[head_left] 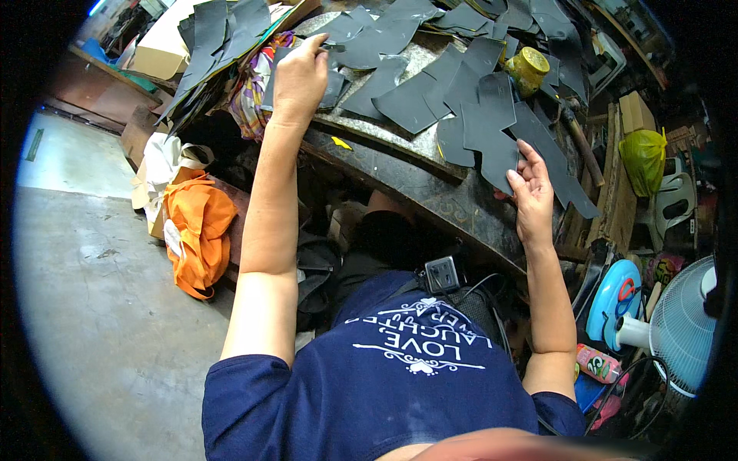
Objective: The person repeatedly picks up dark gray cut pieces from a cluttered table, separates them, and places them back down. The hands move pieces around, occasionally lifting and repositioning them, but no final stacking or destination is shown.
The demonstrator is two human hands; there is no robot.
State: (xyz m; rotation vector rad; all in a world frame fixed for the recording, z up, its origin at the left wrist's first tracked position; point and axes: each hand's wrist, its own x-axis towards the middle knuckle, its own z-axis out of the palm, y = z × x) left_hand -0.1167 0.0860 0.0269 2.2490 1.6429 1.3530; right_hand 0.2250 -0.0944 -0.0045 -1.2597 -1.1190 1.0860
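Dark grey flat cut pieces (413, 104) of a thin sheet material lie overlapping across the work table (400, 163). My right hand (533, 196), at the table's right front, pinches the edge of one dark grey piece (498, 157) between thumb and fingers. My left hand (300, 83) is raised over the left part of the table, its fingers curled together near other grey pieces. What those fingers hold, if anything, is hidden. A yellow lidded jar (527, 71) stands among the pieces, and a wooden-handled tool (582, 142) lies to its right.
Left of the table are a stack of sheets (201, 77), a patterned cloth (250, 96) and an orange bag (197, 227). On the right stand a fan (683, 326), a pink bottle (598, 363) and a yellow-green plastic bag (644, 161). A yellow scrap (341, 143) lies near the table's front edge.
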